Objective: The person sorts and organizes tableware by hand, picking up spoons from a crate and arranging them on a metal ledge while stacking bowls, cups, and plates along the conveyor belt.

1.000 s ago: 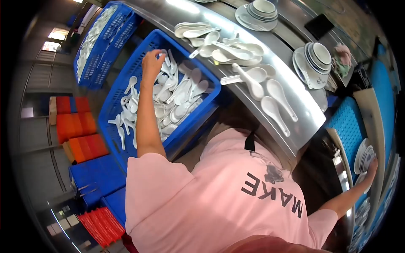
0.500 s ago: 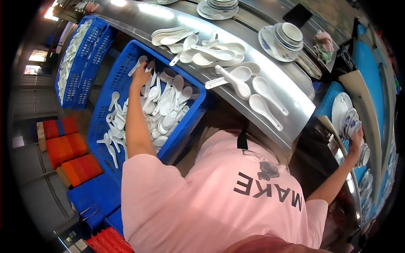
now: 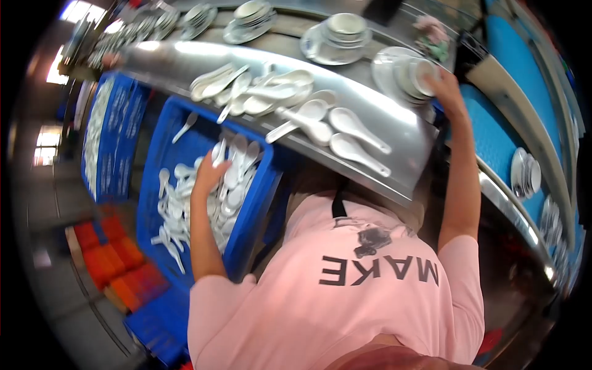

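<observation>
My left hand point(image 3: 211, 175) is down in a blue plastic basket point(image 3: 143, 213) of white soup spoons point(image 3: 179, 206). Its thumb and fingers close around a soup spoon point(image 3: 217, 153), partly blurred. To the right, my right hand point(image 3: 446, 92) grips the side of a stack of small bowls point(image 3: 412, 79), which sits on a plate point(image 3: 385, 65) at the edge of the steel counter. Between the hands, more white spoons point(image 3: 280, 92) lie in a loose pile on the counter, with several single ones point(image 3: 357, 132) nearer its right end.
A second blue crate point(image 3: 117, 135) stands at the left. Stacks of bowls and plates point(image 3: 336, 40) line the back of the steel counter point(image 3: 394, 160). A blue conveyor belt point(image 3: 493, 129) with more dishes point(image 3: 525, 172) runs along the right. Orange-red boxes point(image 3: 111, 250) are on the floor.
My right hand has brought a dish stack from the belt to the counter. My left hand has moved from the basket's far end toward its middle. The view has shifted.
</observation>
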Available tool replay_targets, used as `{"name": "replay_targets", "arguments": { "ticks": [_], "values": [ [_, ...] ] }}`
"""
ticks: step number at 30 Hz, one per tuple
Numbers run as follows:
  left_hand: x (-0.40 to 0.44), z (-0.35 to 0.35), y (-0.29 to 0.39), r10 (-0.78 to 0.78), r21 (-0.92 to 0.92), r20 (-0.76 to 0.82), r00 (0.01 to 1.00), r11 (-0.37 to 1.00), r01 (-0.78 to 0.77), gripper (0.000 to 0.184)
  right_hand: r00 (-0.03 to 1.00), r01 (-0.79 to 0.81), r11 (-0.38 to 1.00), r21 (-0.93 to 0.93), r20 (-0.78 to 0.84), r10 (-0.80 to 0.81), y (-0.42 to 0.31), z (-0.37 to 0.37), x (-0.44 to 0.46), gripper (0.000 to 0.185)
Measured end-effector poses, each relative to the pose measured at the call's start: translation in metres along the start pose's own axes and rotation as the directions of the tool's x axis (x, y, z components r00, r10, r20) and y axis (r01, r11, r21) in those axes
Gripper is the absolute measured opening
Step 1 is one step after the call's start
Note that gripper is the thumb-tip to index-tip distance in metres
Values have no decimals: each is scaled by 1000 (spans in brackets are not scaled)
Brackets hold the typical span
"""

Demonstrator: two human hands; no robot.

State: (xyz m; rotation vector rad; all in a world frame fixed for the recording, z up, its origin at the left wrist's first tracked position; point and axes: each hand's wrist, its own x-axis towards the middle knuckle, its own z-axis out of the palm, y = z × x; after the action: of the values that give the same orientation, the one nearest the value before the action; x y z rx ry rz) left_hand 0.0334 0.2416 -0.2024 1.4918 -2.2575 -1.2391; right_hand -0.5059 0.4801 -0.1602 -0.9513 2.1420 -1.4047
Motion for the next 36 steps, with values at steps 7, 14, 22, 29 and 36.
{"name": "replay_targets", "arguments": {
  "ticks": [7, 14, 22, 29, 36],
  "values": [
    [5, 8, -3, -113, 210, 0, 994, 971, 111, 67, 955, 95, 984, -148, -267, -132, -15, -73, -41, 26],
    [-15, 21, 36, -24, 103, -193, 981, 994, 44, 75, 704, -372, 558, -742, -617, -352, 43, -259, -120, 33],
    [-17, 10, 19, -107, 62, 126, 986, 993, 100, 36, 880, -440, 790, -427, -381, 284, 46, -270, -152, 39],
    [-28, 5, 15, -203, 66, -57, 978, 976, 206, 31, 918, -194, 960, 200, -309, 250, 31, -178, -130, 32],
    [-43, -18, 6, -218, -212, -303, 928, 964, 157, 42, 952, -20, 985, 173, -297, 72, -10, -73, -56, 34]
  ]
}}
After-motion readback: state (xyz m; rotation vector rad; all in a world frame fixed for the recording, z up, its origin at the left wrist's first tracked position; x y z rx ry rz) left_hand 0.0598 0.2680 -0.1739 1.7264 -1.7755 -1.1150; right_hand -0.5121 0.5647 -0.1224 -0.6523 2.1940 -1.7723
